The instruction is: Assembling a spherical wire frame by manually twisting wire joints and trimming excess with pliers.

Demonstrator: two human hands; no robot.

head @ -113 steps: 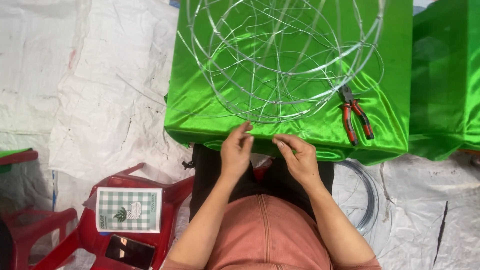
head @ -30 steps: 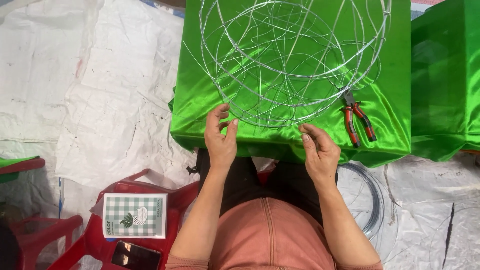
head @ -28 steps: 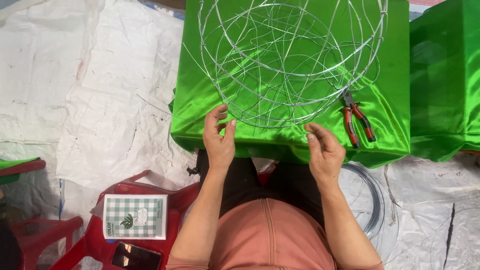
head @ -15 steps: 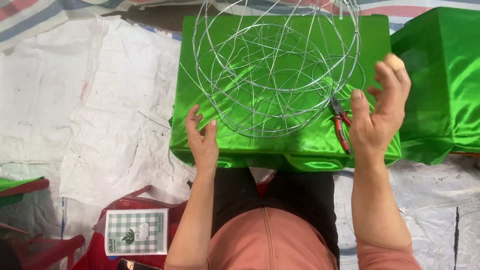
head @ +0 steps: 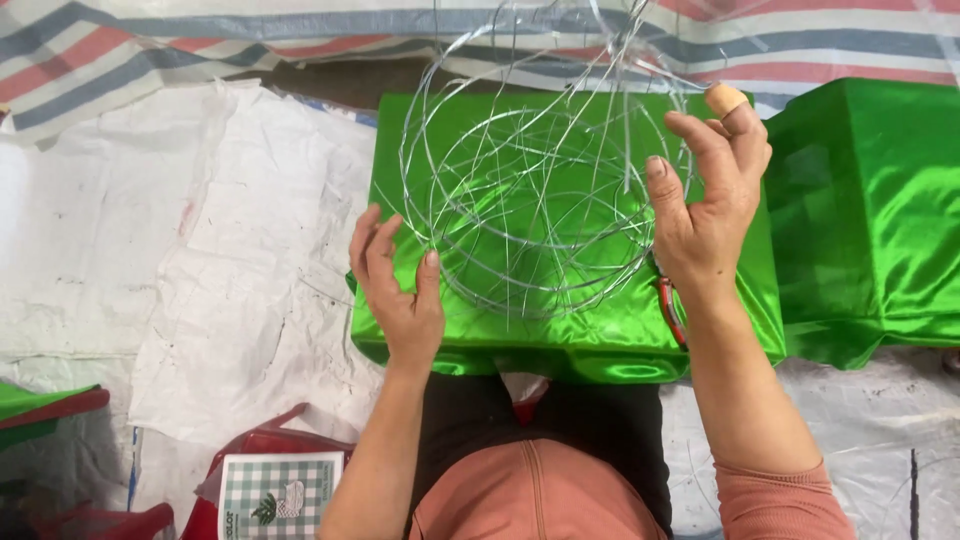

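Both our hands flank the wire frame (head: 540, 190), which sits on the green satin-covered box (head: 600, 340). Our left hand (head: 400, 290) touches its lower left rim, fingers spread and clamping nothing. Our right hand (head: 710, 200) is raised at the right edge, fingers loosely apart. Red-handled pliers (head: 668, 305) lie under that wrist.

Bright, even daylight is filling the scene, leaving only soft, faint shadows. The shiny green cloth (head: 600, 330) is throwing off white glare along its folds and front edge. The thin wire frame (head: 540, 200) is blurring slightly near the top. The right hand (head: 705, 200) is staying fairly sharp, and the corners are looking softer.
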